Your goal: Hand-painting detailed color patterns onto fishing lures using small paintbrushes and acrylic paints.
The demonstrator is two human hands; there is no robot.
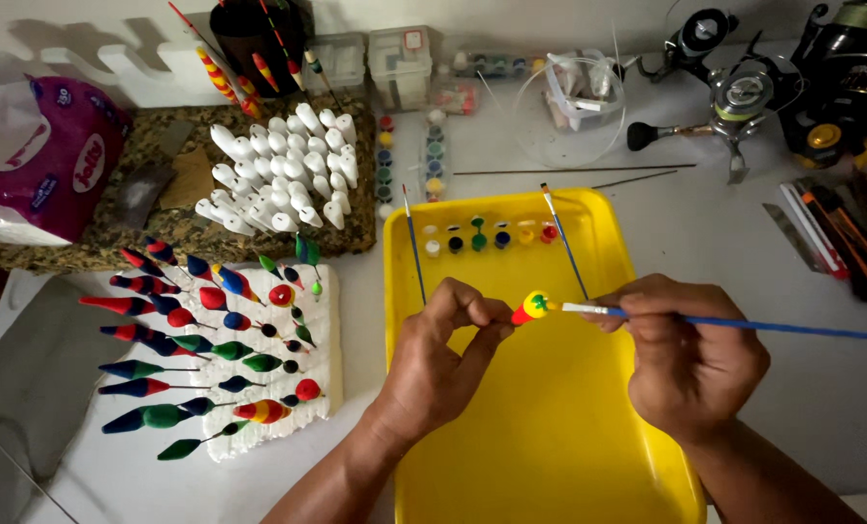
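My left hand pinches a small fishing float, painted yellow and red with a green mark, by its stem over the yellow tray. My right hand grips a blue-handled paintbrush whose white tip touches the float. Small paint pots in several colours line the tray's far end. Two more brushes rest on the tray's far rim.
A white foam block at the left holds several painted floats on sticks. Behind it, unpainted white floats stand on a stone slab. Fishing reels, a clear container, paint jars and a purple packet crowd the back.
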